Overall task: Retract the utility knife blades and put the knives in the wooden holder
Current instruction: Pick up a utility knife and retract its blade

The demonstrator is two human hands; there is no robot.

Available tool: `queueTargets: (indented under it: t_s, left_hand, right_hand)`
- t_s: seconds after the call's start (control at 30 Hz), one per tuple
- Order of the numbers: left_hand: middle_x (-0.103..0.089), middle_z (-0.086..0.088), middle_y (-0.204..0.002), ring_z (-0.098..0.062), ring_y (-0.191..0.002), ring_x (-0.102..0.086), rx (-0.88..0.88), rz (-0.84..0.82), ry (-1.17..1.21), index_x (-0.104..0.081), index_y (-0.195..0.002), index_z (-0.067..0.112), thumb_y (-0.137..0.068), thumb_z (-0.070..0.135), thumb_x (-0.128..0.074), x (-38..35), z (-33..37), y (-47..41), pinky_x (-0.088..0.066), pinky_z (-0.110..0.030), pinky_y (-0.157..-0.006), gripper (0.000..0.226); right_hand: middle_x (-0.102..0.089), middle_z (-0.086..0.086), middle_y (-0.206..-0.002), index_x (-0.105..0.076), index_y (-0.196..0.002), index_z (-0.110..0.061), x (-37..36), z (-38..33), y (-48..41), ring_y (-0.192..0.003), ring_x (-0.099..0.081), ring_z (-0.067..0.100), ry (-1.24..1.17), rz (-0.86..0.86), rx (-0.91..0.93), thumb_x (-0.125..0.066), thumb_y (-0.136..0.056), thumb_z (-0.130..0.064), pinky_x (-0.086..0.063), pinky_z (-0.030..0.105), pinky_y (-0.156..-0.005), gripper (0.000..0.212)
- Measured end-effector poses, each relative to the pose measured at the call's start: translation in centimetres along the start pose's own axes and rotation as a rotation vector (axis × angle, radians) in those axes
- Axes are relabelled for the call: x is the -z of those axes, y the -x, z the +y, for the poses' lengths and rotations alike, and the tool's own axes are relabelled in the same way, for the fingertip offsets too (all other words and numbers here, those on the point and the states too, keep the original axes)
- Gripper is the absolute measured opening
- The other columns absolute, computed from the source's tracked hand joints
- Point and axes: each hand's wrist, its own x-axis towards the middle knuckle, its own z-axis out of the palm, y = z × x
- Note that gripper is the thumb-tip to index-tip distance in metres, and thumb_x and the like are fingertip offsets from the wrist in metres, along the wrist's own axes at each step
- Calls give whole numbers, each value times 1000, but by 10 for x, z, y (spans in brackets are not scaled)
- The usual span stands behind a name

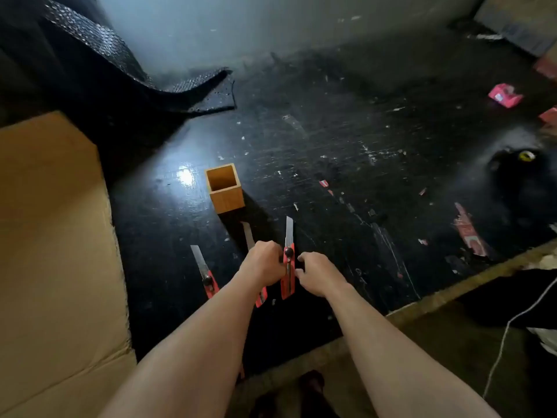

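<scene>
Three red utility knives lie or are held near the front of a black table, all with blades extended toward the far side. The right knife [288,277] is gripped between both hands: my left hand [265,262] holds its left side by the black knob, my right hand [316,271] pinches its right edge. A middle knife [261,298] lies mostly hidden under my left hand, its blade poking out beyond it. The left knife [206,277] lies alone on the table. An open, empty wooden holder [225,188] stands upright beyond the knives.
A large cardboard sheet [57,251] covers the left side. Black bubble wrap [126,70] lies at the back left. Red paper scraps [505,96] and a tape roll [526,155] sit at the right. A white cable [509,327] hangs off the front right edge.
</scene>
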Motion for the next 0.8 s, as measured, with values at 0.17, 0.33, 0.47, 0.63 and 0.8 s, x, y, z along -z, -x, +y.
queueTargets:
  t_s: [0.17, 0.33, 0.47, 0.63, 0.8]
  left_hand:
    - [-76, -7, -98, -22, -91, -72, 126, 58, 76, -78, -104, 10, -94, 18, -68, -15, 4, -2, -63, -38, -84, 17]
    - [-79, -7, -101, -20, -95, -74, 226, 167, 229, -79, -111, 11, -91, 11, -70, -27, 14, -3, -60, -31, -79, 21]
    - [-78, -4, -114, -17, -105, -73, 272, 237, 373, -75, -122, 13, -90, 7, -73, -25, 23, -7, -58, -26, -82, 33]
    - [-79, -2, -108, -15, -100, -73, 262, 306, 593, -77, -115, 14, -87, 4, -76, -2, 36, -8, -62, -36, -92, 29]
    - [-79, 0, -104, -17, -98, -76, 184, 322, 815, -75, -115, 19, -89, 4, -75, 44, 32, -5, -64, -43, -90, 29]
  right_hand:
    - [-69, 6, -105, -73, -102, -16, -14, 5, -1, -91, -66, 22, -115, 70, -27, -61, -91, -19, -57, 43, -84, 16]
    - [-71, 1, -92, -71, -103, -17, -22, 6, -4, -79, -68, 13, -355, 149, -154, -60, -93, -13, -60, 34, -72, 15]
    - [-70, -6, -82, -68, -97, -20, -12, 8, -7, -73, -66, 4, -507, 185, -169, -63, -91, -9, -49, 18, -58, 14]
    - [-73, -4, -82, -69, -89, -22, 19, 3, -16, -77, -72, 9, -591, 213, -89, -70, -85, -9, -60, 30, -70, 14]
    - [-75, -3, -83, -71, -87, -22, 65, -26, -25, -80, -72, 10, -614, 208, 89, -73, -82, -8, -61, 37, -76, 15]
